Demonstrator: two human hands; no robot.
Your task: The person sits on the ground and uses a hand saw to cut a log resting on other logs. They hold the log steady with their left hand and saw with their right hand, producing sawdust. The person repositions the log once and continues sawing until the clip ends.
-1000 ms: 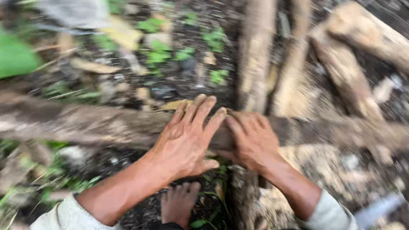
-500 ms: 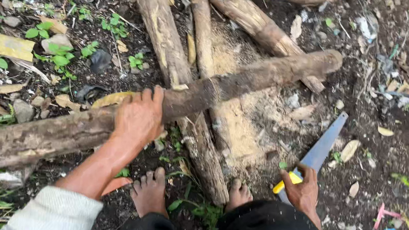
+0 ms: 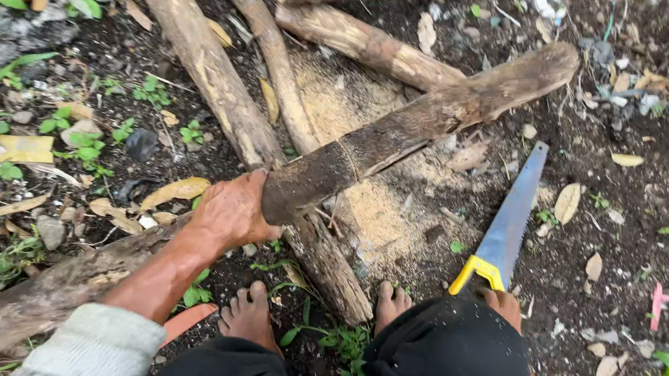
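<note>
Left hand (image 3: 231, 211) fingers clenched over log (image 3: 412, 130) – log runs up-right, right hand (image 3: 506, 306) grasping saw (image 3: 504, 227) handle

Dark soil ground (image 3: 628, 238) carries crossed logs (image 3: 201, 55), pale sawdust (image 3: 341, 108) (probably), dry leaves (image 3: 567, 202) and a handsaw (image 3: 509, 219).

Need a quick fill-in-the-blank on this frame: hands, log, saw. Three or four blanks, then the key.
1. The left hand grips the ____ of the log.
2. The right hand holds a handsaw by its ____ handle.
3. The saw's blade is ____ in colour.
4. Pale ____ lies on the soil under the log.

Missing words: end; yellow; blue; sawdust
</note>
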